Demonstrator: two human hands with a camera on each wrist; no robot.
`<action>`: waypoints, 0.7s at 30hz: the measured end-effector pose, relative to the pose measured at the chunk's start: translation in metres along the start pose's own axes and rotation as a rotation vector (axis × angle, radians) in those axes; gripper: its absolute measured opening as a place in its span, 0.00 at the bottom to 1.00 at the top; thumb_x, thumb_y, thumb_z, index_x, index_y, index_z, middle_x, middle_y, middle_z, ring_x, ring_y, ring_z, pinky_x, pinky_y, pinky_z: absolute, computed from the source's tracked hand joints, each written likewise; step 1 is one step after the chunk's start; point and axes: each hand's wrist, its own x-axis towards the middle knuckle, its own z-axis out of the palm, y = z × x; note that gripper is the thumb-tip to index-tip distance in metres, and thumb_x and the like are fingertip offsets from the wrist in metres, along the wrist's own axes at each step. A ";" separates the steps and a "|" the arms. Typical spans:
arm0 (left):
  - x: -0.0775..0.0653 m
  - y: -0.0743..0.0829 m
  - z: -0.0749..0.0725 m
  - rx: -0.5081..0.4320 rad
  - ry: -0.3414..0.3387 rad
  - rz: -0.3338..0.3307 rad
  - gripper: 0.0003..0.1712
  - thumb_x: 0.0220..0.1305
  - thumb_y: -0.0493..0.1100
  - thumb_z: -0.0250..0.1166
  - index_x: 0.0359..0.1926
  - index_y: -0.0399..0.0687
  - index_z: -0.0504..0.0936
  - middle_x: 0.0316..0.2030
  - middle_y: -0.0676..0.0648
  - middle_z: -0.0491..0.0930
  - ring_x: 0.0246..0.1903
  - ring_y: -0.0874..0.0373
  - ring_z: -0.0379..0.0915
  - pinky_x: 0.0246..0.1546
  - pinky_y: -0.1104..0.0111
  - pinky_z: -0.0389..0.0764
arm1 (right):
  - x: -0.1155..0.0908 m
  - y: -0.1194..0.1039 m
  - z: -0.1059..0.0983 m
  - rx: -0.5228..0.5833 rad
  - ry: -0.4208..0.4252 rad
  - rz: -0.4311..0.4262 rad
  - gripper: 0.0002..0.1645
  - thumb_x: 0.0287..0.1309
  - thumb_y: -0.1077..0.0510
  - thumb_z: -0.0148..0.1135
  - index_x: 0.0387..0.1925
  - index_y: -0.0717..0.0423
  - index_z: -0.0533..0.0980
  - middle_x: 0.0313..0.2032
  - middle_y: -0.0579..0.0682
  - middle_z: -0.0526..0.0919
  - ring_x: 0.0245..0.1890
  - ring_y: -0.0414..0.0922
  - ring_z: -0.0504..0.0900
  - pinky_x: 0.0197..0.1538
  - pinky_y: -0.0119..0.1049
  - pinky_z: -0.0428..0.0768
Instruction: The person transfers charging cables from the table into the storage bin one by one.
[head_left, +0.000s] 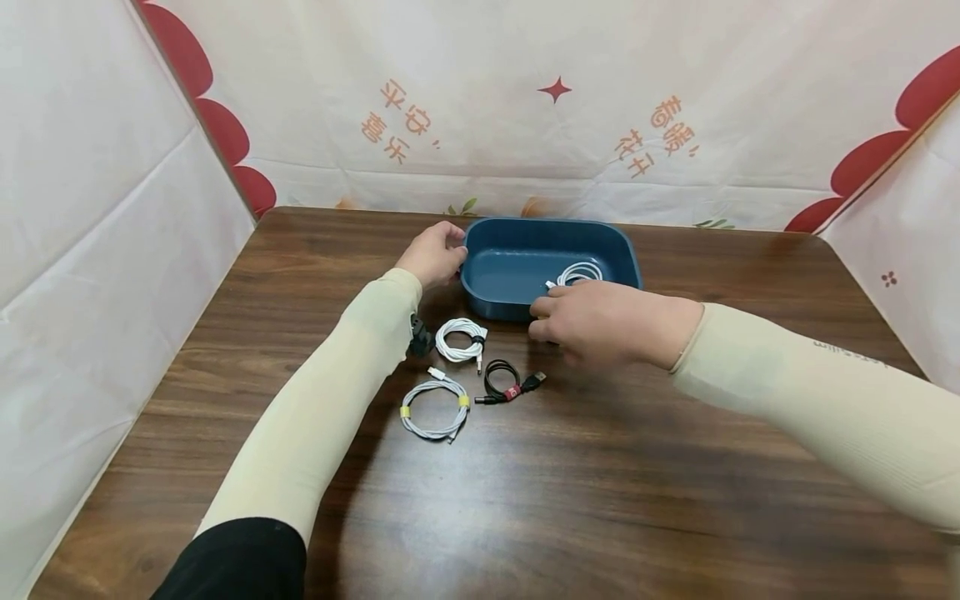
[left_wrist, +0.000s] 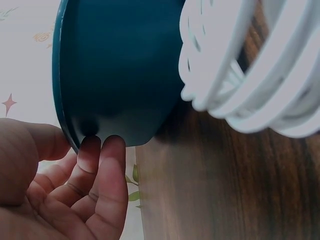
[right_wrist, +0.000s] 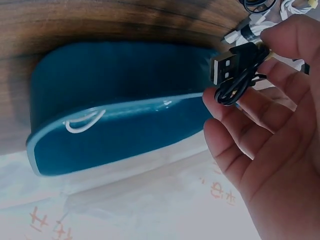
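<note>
Head view: a blue bin point(head_left: 502, 271) stands on a brown wood-grain table point(head_left: 637, 517), close to the far edge and about midway along it. The left hand point(head_left: 433, 252) is at the bin's left end. Its fingers are loosely bent and spread from the thumb; left wrist view shows two fingertips touching the outer wall and the thumb at the rim.

The right hand point(head_left: 600, 321) is in front of the bin's near wall, toward its right end. Right wrist view confirms that its thumb and fingers pinch a bundled black cable point(right_wrist: 237, 82) with a metal USB plug, held clear of the table.

Inside the bin, toward its right end, lies a white cable point(head_left: 567, 273), partly hidden by the right hand.

Three coils lie on the table between the bin and the near edge: a white coil point(head_left: 444, 342) with a black strap, nearest the bin; a black coil point(head_left: 489, 387) with a red tie, just beside it; and a pale coil point(head_left: 429, 433) with yellow ties, closest to the near edge.

Both forearms wear cream sleeves point(head_left: 322, 392). A white patterned cloth point(head_left: 480, 50) hangs beyond the far edge.
</note>
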 end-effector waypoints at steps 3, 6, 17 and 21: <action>0.001 0.000 0.000 0.001 0.000 0.003 0.20 0.76 0.42 0.54 0.64 0.42 0.69 0.44 0.41 0.78 0.37 0.50 0.79 0.38 0.63 0.82 | -0.002 0.000 -0.002 -0.023 0.003 -0.005 0.21 0.52 0.57 0.72 0.49 0.52 0.80 0.46 0.51 0.79 0.45 0.50 0.77 0.48 0.46 0.78; 0.001 0.000 0.000 -0.004 -0.002 -0.001 0.20 0.76 0.42 0.54 0.64 0.42 0.69 0.45 0.41 0.78 0.37 0.50 0.79 0.39 0.62 0.82 | -0.003 0.000 -0.005 -0.041 0.004 -0.009 0.20 0.52 0.56 0.73 0.48 0.52 0.80 0.45 0.51 0.79 0.44 0.51 0.77 0.47 0.46 0.78; 0.000 0.002 0.000 -0.004 -0.009 -0.012 0.21 0.76 0.42 0.53 0.65 0.42 0.69 0.51 0.40 0.77 0.40 0.49 0.79 0.41 0.61 0.83 | -0.007 0.012 -0.004 -0.048 0.000 0.019 0.20 0.53 0.59 0.71 0.49 0.54 0.80 0.45 0.52 0.79 0.43 0.51 0.77 0.48 0.47 0.78; 0.000 0.002 -0.001 0.003 -0.008 -0.009 0.21 0.76 0.42 0.53 0.65 0.42 0.69 0.51 0.41 0.76 0.41 0.49 0.79 0.41 0.61 0.83 | -0.007 0.020 -0.007 -0.028 -0.004 0.022 0.19 0.55 0.60 0.68 0.50 0.54 0.79 0.47 0.52 0.79 0.44 0.52 0.77 0.48 0.48 0.78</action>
